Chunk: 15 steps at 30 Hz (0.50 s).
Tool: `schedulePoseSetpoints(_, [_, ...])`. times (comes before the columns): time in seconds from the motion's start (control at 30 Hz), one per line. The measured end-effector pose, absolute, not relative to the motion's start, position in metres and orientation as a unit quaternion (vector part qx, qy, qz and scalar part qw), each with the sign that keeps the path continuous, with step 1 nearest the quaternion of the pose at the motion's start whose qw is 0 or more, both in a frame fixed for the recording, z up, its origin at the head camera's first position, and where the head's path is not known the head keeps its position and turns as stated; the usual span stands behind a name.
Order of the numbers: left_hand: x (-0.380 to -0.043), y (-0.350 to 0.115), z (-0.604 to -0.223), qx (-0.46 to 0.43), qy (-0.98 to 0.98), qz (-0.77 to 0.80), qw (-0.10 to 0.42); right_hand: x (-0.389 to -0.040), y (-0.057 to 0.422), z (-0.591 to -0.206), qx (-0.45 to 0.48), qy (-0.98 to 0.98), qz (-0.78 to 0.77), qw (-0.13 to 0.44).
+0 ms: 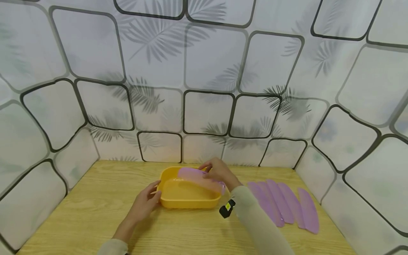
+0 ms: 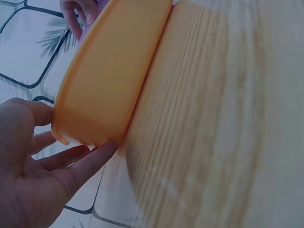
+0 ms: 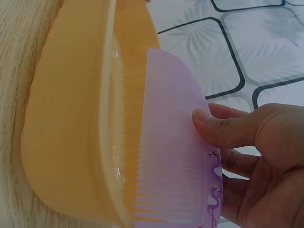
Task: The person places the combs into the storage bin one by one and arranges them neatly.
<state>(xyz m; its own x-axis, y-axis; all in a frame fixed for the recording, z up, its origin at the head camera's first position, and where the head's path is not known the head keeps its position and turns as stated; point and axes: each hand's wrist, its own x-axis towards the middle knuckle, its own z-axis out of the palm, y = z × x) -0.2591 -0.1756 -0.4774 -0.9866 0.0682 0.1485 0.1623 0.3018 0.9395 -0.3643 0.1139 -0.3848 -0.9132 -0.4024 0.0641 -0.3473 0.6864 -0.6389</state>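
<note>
Currently the purple comb (image 1: 198,180) slants over the yellow basin (image 1: 191,204), teeth facing in. My right grip (image 1: 220,171) pinches it near the spine, presumably to leave the teeth free. My left grip (image 1: 143,203), fingers extended against the basin's end, probably steadies it. Rightward, similar pieces (image 1: 282,203) lie on the worktop (image 1: 95,205).

Purple comb (image 3: 171,133), yellow tray (image 1: 189,204)
</note>
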Motion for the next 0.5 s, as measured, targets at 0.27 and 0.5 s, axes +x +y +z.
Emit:
schedulePoseSetpoints(0.27, [-0.258, -0.175, -0.477, -0.066, -0.802, -0.593, 0.037, -0.366, 0.103, -0.388, -0.214, 0.909, -0.353, 0.059])
schedulePoseSetpoints(0.5, [-0.258, -0.175, -0.476, -0.069, -0.802, -0.593, 0.035, -0.363, 0.093, -0.389, -0.233, 0.904, -0.352, 0.065])
